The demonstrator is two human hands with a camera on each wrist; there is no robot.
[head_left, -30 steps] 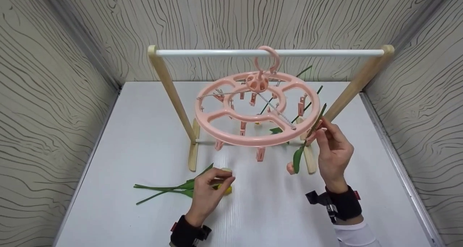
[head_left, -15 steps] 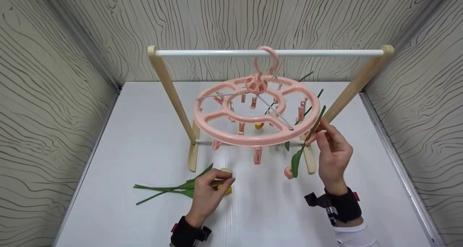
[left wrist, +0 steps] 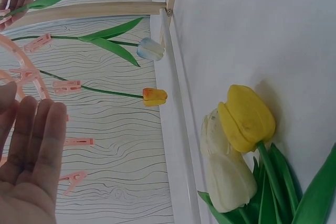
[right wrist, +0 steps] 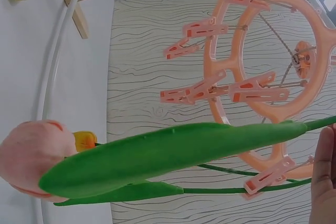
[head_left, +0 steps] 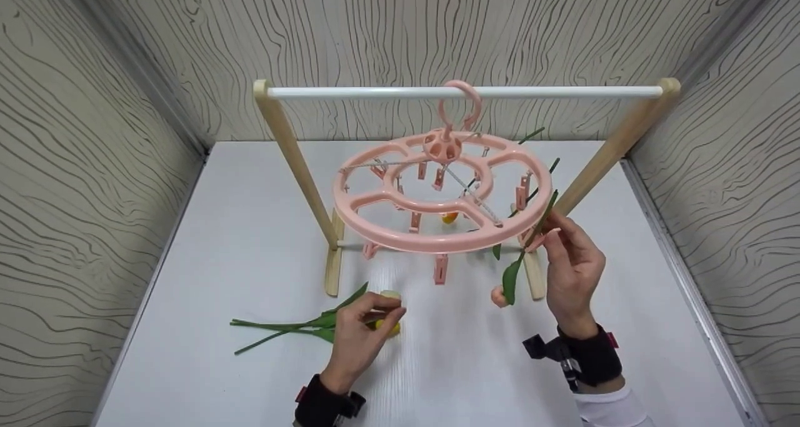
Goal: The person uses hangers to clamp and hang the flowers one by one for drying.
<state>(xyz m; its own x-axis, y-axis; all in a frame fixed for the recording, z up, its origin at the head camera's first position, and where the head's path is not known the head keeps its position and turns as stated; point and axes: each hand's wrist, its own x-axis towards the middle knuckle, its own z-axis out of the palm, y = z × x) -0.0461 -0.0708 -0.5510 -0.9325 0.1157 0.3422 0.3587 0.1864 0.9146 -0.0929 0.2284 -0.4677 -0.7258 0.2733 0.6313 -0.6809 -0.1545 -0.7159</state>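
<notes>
My right hand (head_left: 575, 277) is at the right rim of a round pink clip hanger (head_left: 400, 236). Its thumb and fingers pinch a pink clothespin (head_left: 535, 242). The stem of a pink tulip (head_left: 499, 296) crosses this clothespin, bloom downward; whether the clothespin bites the stem cannot be made out. A broad green leaf (right wrist: 157, 156) fills much of the right wrist view. My left hand (head_left: 362, 333) hovers with relaxed fingers, nothing between them, above the blooms of a yellow tulip (left wrist: 247, 119) and white tulips (left wrist: 228, 182) lying on the table.
The hanger hooks over a white rod (head_left: 350, 92) on a wooden stand (head_left: 300, 164). A blue-white tulip (left wrist: 150, 49) and an orange-yellow tulip (left wrist: 155, 97) hang bloom down from it. Several other clothespins (head_left: 441, 269) dangle around the rings. Patterned walls enclose the table.
The hanger has turned and swung slightly, its front clothespins drifting left. My right hand has shifted a little down and left with the pink tulip. My left hand stays in place.
</notes>
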